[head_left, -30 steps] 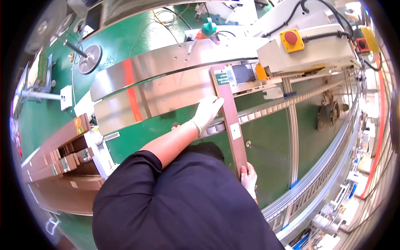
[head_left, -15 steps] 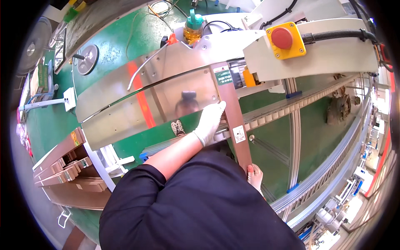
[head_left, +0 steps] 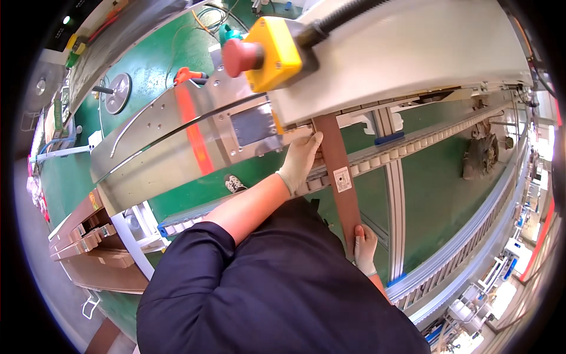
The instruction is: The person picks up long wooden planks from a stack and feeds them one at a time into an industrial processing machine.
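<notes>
A long, narrow brown carton point(head_left: 337, 154) with a white label lies across the roller rail, pointing away from me. Its far end is hidden at the edge of the pale machine cover point(head_left: 401, 59). My left hand point(head_left: 300, 160), in a white glove, grips the carton's left edge near that cover, fingertips on its top. Closer to my body, my right hand point(head_left: 365, 248), also gloved, is closed round the carton's near end from the right side, thumb on top.
A yellow box with a red stop button point(head_left: 259, 56) juts out over a metal plate point(head_left: 156, 156) with an orange stripe. The roller rail point(head_left: 424, 140) runs off to the right. At lower left stands a bin point(head_left: 100, 277) of brown cartons.
My view and both hands have shifted rightward along the machine with the carton. The carton's far end, with its green label, has gone out of sight at the cover.
</notes>
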Available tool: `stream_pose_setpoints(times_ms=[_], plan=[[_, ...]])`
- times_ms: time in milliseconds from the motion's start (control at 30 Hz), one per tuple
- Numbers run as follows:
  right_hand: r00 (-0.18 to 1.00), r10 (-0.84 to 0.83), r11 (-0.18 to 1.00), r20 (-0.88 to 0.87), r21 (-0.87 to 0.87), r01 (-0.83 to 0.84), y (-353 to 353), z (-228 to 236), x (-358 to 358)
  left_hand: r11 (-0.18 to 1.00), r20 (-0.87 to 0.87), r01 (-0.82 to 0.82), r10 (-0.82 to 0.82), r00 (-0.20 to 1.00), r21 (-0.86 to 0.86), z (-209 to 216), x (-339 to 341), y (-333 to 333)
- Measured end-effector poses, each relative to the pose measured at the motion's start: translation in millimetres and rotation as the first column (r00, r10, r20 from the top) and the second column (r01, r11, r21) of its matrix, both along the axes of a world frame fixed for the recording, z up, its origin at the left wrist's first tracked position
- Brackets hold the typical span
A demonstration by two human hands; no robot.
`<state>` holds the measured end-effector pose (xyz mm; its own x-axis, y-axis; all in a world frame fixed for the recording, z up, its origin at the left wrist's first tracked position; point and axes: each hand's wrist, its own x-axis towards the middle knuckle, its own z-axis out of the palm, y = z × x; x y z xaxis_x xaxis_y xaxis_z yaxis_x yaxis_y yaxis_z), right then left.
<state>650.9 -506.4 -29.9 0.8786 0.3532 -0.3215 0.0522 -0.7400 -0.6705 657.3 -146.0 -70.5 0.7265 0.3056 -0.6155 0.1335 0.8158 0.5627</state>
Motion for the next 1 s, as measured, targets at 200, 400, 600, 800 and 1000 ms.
stream_pose_setpoints(times_ms=[200, 400, 600, 800, 1000], plan=[[0.991, -0.118, 0.992, -0.061, -0.045, 0.115, -27, -13, 58, 0.990, 0.002, 0.109, -0.110, 0.994, 0.085, 26, 61, -22], [0.947, 0.166, 0.884, 0.277, -0.467, -0.018, 38, 65, 126, 0.541, -0.193, 0.432, -0.442, 0.876, 0.722, -37, 47, -15], [0.725, 0.431, 0.898, 0.538, -0.176, -0.403, 145, 30, 92, -0.330, -0.457, 0.329, -0.475, 0.752, 0.885, 40, -70, -12], [0.474, 0.749, 0.598, 0.463, -0.163, -0.785, 276, -3, -39, -0.281, -0.610, 0.554, -0.173, 0.774, 0.783, 41, -270, 54], [0.359, 0.777, 0.492, 0.518, -0.143, -0.858, 302, -7, -111, -0.039, -0.536, 0.614, 0.447, 0.716, 0.788, 29, -492, 84]])
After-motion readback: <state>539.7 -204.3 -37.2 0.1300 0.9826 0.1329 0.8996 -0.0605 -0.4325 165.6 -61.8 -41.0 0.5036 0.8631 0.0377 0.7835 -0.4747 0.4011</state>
